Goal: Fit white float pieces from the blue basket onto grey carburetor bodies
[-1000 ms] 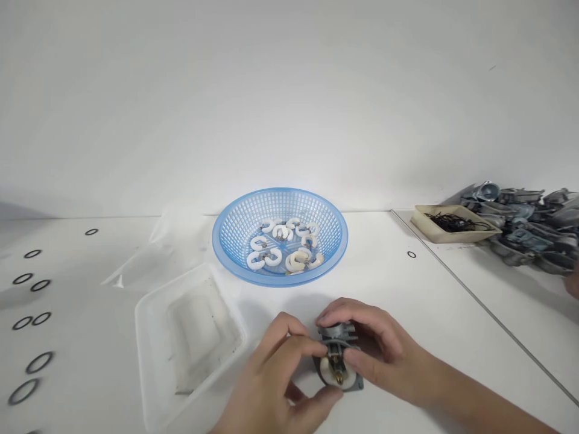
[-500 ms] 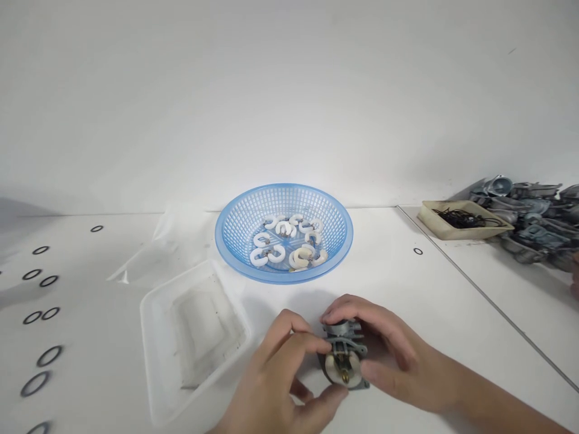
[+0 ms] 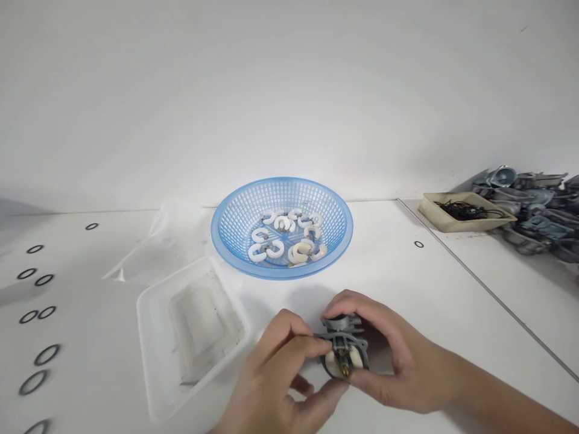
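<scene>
Between my hands is a grey metal carburetor body [image 3: 347, 339], its underside facing me. A white C-shaped float [image 3: 355, 357] sits in it around a brass fitting [image 3: 345, 370]. My left hand [image 3: 284, 367] grips the left side, with the fingers on the upper edge and the thumb low by the float. My right hand [image 3: 407, 361] wraps the right side, its index finger over the top and its thumb tip close to the brass fitting. Parts of the body are hidden behind the fingers. Beyond them stands a blue basket [image 3: 221, 250] with several white floats [image 3: 275, 248] in it.
A white tray [image 3: 147, 343] lies to the left, beside clear plastic film [image 3: 147, 259]. Several black rings [image 3: 46, 354] are spread along the left. At the back right, a cream tray [image 3: 446, 225] holds thin black pieces, next to piled metal carburetor bodies [image 3: 538, 211].
The carburetor body has tilted slightly, and my right thumb has slid down and left toward the brass fitting. Part of a hand at the right edge has gone from view.
</scene>
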`<state>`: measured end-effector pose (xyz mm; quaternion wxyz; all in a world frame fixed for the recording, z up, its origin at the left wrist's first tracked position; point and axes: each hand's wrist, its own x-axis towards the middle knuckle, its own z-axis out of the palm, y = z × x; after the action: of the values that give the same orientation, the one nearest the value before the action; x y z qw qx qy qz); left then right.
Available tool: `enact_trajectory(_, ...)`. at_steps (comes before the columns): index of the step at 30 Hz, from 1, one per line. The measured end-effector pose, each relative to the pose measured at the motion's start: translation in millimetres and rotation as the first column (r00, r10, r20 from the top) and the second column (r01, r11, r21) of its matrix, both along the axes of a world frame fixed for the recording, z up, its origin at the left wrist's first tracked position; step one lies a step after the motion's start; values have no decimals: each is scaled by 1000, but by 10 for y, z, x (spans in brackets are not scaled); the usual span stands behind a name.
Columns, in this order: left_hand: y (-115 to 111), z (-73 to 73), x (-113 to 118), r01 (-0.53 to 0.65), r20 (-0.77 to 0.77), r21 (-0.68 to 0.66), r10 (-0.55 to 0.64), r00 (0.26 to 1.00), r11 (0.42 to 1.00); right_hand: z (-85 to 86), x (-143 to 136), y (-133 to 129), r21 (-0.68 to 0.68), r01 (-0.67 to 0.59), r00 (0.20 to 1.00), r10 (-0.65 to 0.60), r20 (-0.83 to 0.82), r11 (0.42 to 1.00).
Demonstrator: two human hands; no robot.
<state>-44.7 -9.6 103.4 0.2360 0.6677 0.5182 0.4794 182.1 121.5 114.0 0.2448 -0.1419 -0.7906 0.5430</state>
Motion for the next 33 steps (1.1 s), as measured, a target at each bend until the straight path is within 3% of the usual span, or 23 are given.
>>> enact_trajectory(33,18,38,27,-26,42,-80,30,999,996,51,-4,-11,5,-39,999,39,15,999)
